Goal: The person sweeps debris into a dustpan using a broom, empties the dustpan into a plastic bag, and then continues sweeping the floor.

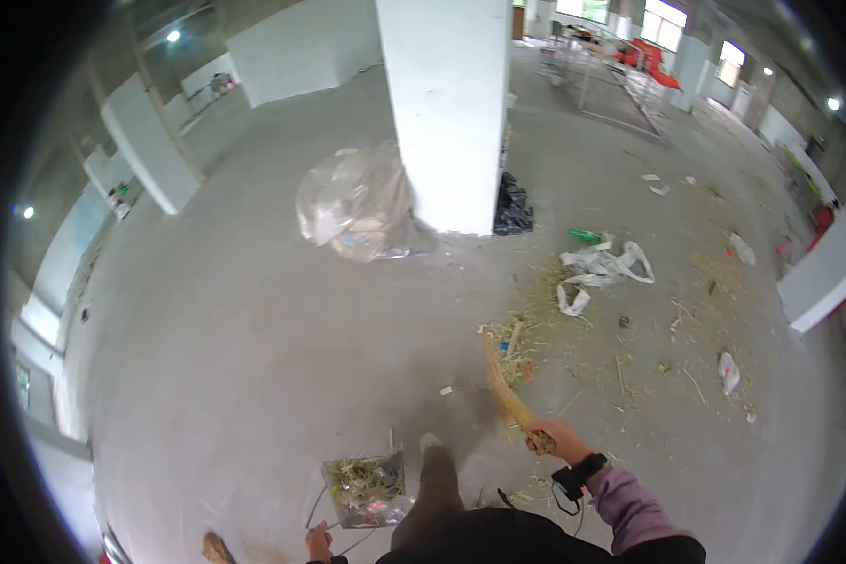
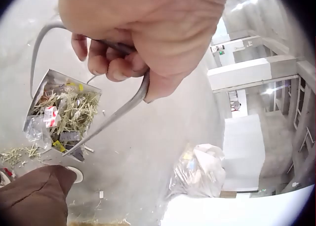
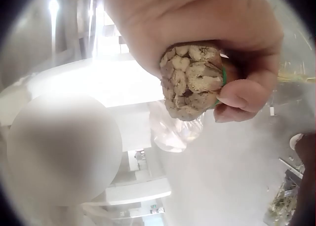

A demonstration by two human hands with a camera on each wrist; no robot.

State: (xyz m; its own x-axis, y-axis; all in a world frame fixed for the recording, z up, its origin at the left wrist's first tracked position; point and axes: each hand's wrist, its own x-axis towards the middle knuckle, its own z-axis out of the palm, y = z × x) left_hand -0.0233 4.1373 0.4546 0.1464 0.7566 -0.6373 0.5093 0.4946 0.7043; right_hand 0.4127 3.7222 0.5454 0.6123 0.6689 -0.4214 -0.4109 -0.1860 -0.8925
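Note:
The left hand (image 2: 148,43) has its fingers curled round the grey wire handle (image 2: 111,118) of a dustpan-like container (image 2: 49,75), which holds straw, plastic and scraps. From the head view, the left hand (image 1: 319,542) is at the lower edge, beside the container (image 1: 402,470). The right hand (image 1: 559,440) grips the bound end of a straw broom (image 1: 506,393), whose far end meets the floor by a heap of straw (image 1: 536,310). In the right wrist view the right hand (image 3: 212,33) wraps the bundled stalk end (image 3: 190,83), with a green band beside the fingers.
A white pillar (image 1: 446,113) stands ahead, with a large clear plastic bag (image 1: 357,202) at its left and a black bag (image 1: 512,207) at its right. White plastic bags (image 1: 606,266), a green bottle (image 1: 585,235) and scattered straw lie on the right floor.

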